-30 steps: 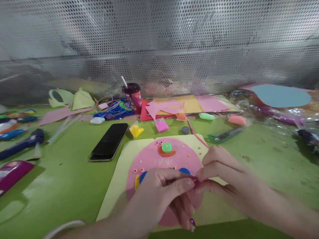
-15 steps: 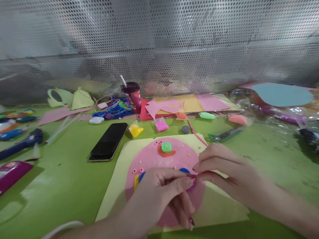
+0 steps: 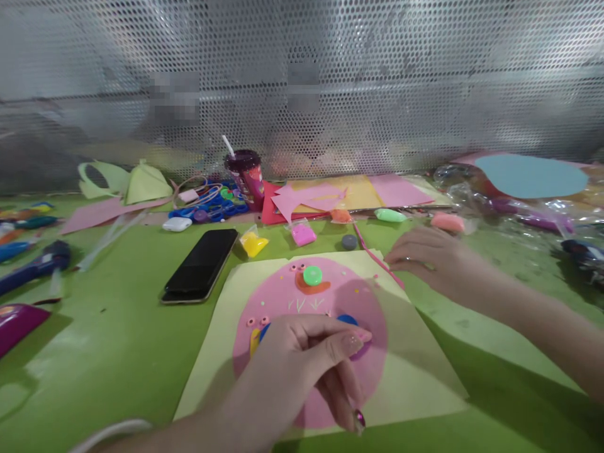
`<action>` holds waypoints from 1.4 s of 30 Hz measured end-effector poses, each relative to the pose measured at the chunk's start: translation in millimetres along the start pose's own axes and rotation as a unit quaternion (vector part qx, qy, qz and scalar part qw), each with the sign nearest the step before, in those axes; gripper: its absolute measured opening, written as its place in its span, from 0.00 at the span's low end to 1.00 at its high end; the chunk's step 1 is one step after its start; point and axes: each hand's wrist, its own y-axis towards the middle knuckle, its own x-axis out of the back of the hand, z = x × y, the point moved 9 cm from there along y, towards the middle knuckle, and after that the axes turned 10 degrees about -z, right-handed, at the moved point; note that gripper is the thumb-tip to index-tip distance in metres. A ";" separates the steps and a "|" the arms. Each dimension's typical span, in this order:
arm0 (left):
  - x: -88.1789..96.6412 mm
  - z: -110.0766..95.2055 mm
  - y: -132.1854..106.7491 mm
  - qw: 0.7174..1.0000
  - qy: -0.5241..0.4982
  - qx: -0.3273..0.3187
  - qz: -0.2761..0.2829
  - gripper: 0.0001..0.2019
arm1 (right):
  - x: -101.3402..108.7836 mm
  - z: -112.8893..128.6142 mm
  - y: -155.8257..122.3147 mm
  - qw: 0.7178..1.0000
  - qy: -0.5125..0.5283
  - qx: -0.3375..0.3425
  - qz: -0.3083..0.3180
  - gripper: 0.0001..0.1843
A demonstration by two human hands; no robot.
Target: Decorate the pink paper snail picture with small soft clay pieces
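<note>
Head view: my hands have just parted. My left hand stays over the pink paper circle, thumb and forefinger almost meeting, other fingers loosely curled; whether any pink clay sits between the tips I cannot tell. My right hand has moved off to the far right corner of the pale yellow sheet, fingers bunched beside the thin pink strip; whether they grip it is hidden. That leaves only one hand working above the circle.

Counting left to right across the far side: one phone, one lidded cup with one straw, then five bagged clay lumps: yellow, pink, orange, light green and coral, with one grey disc among them. On the circle, I make out four small eyes, one orange crescent and one green disc against it.
</note>
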 end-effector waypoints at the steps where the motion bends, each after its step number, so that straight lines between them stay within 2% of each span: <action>1: -0.2 -0.5 -0.1 1.000 0.002 0.000 0.000 0.10 | -6.1 -3.2 -2.5 1.000 -0.001 -0.001 0.023 0.10; 5: 0.0 -0.7 -1.1 1.000 0.016 0.008 -0.006 0.10 | -25.3 -14.6 -11.0 0.995 -0.002 -0.021 0.101 0.11; 10: -0.5 -1.0 -3.0 1.000 0.028 0.011 -0.009 0.12 | -36.5 -26.8 -15.6 0.985 0.001 -0.055 0.163 0.11; 19: 0.4 -0.1 -1.9 1.000 0.020 0.011 -0.009 0.11 | -43.5 -33.3 -22.7 0.970 -0.001 -0.093 0.226 0.14; 28: -1.1 -1.1 -2.8 1.000 0.016 0.011 -0.013 0.11 | -41.9 -35.2 -28.0 0.960 0.037 -0.123 0.249 0.17; 32: 0.9 -3.0 -4.6 0.999 0.017 0.008 -0.028 0.13 | -30.8 -35.9 -20.5 0.964 0.048 -0.144 0.217 0.16; 35: -0.8 -1.5 -4.3 1.000 0.015 0.010 -0.012 0.13 | -11.1 -26.2 -8.0 0.976 0.027 -0.173 0.130 0.18; 37: -1.0 0.5 -2.8 1.000 0.007 0.010 -0.003 0.13 | 1.9 -6.1 -1.4 0.983 0.025 -0.172 0.062 0.20; 38: -0.8 1.7 -1.7 1.000 -0.001 0.011 -0.001 0.12 | 6.8 10.2 1.3 0.987 0.043 -0.149 0.030 0.18; 40: -0.2 3.4 0.6 1.000 -0.014 0.008 0.004 0.11 | 13.8 56.2 4.0 0.992 0.120 -0.034 -0.022 0.12; 42: -0.6 3.8 2.4 1.000 -0.020 0.001 0.014 0.12 | 17.6 85.4 -0.4 0.989 0.127 0.027 -0.068 0.08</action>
